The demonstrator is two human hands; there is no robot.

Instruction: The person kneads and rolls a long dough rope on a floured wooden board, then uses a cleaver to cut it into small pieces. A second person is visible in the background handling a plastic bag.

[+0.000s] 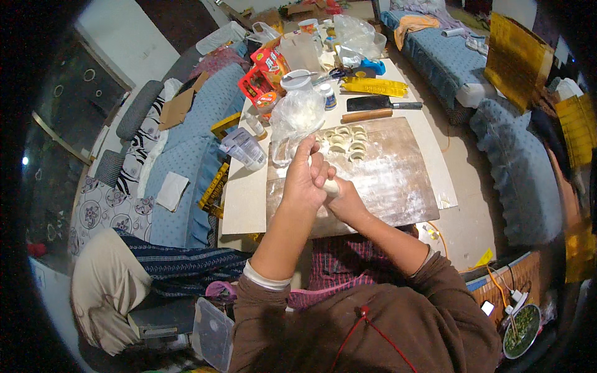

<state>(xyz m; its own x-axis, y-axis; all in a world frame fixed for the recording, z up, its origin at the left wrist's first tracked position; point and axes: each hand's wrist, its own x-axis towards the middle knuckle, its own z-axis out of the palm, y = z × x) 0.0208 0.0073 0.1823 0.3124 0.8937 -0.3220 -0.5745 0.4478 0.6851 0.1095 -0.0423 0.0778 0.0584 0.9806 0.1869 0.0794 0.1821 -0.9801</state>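
My left hand [308, 175] and my right hand [344, 198] meet above the near part of a floury wooden board [396, 158]. Between them is a pale lump of dough [330, 187], gripped by both hands and partly hidden by the fingers. Beyond my hands, several curved, crescent-like dough pieces [357, 150] lie near the board's far left part. A clear plastic bag with white flour [301, 114] rests at the board's far left corner. A wooden rolling pin [367, 115] lies along the board's far edge, with a cleaver [373, 103] just behind it.
A white-capped bottle [328, 97], a white tub [296, 80] and a red carton [271, 63] stand farther back on the table. A plastic package [247, 150] is at left. Blue-covered sofas [186, 144] flank the table. A bowl of chopped greens [521, 331] sits at lower right.
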